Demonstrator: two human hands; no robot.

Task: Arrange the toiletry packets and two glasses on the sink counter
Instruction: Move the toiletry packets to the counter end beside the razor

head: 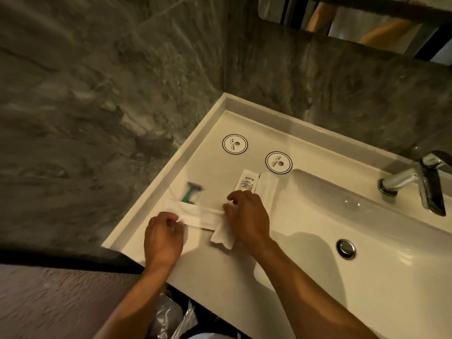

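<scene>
A long white packet (200,217) lies across the white sink counter (210,133). My left hand (162,237) pinches its left end, and my right hand (247,218) presses on its right end. A smaller white packet (223,234) sticks out from under my right hand. A teal razor (190,192) in a clear wrapper lies just behind the long packet. Two more white packets (248,182) (267,185) lie side by side beyond my right hand. Two round paper coasters (234,144) (278,163) sit near the back. No glasses are in view.
The basin (367,216) with its round drain (346,248) fills the right side, and a chrome tap (420,182) stands at its back. Grey marble walls (97,94) close in the counter at left and behind. A bin with plastic bags (171,316) sits below the counter's front edge.
</scene>
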